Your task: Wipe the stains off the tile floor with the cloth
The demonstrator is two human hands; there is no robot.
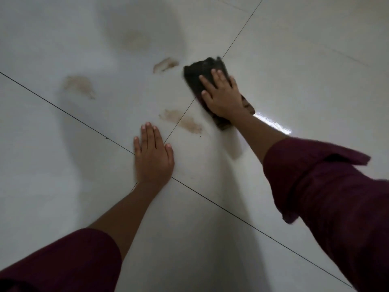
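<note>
A dark folded cloth (201,75) lies flat on the white tile floor (294,60), and my right hand (222,95) presses down on it with fingers spread. Brown stains mark the tiles: one (165,64) just left of the cloth, one (183,121) between my two hands across a grout line, one (79,85) farther left, and a faint one (136,40) at the back. My left hand (152,154) rests flat on the floor over a grout crossing, holding nothing.
Dark grout lines (63,111) cross the glossy tiles. A bright light reflection (273,124) shines beside my right forearm. Maroon sleeves (336,197) cover both my arms.
</note>
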